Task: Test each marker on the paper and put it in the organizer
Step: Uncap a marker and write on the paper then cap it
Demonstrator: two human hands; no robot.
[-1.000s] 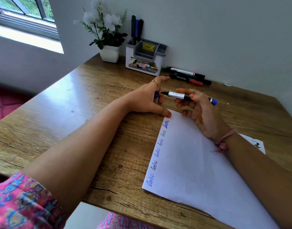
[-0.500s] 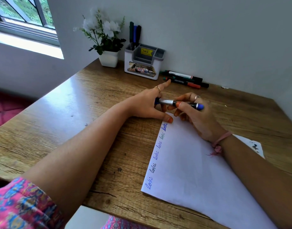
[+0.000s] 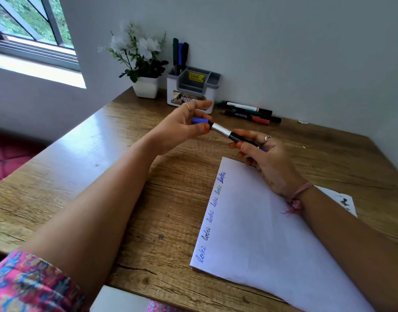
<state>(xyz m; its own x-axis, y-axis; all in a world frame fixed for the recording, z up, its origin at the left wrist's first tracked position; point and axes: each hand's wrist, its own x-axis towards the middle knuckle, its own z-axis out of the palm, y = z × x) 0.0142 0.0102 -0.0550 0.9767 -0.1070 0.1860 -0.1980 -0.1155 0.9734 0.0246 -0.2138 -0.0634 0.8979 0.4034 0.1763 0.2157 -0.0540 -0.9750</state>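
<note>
A blue marker [image 3: 222, 131] with a silver-and-black barrel is held between both hands above the desk. My left hand [image 3: 180, 129] pinches its blue cap [image 3: 200, 120] end. My right hand [image 3: 264, 157] grips the barrel's black rear end. The white paper [image 3: 261, 239] lies under my right wrist, with several blue and black scribbled words along its left edge. The white-and-grey organizer [image 3: 193, 90] stands at the back by the wall, with three markers [image 3: 180, 54] upright in its left compartment. Several more markers [image 3: 247, 112] lie on the desk right of it.
A white pot of white flowers [image 3: 144, 64] stands left of the organizer. The wooden desk [image 3: 81, 176] meets the wall at the back and right. A second sheet's corner [image 3: 344, 200] shows under my right forearm. A window is at the upper left.
Both hands have lifted off the desk with the marker. The blue cap, apart from the tip a second ago, now sits on the marker's end in my left fingers.
</note>
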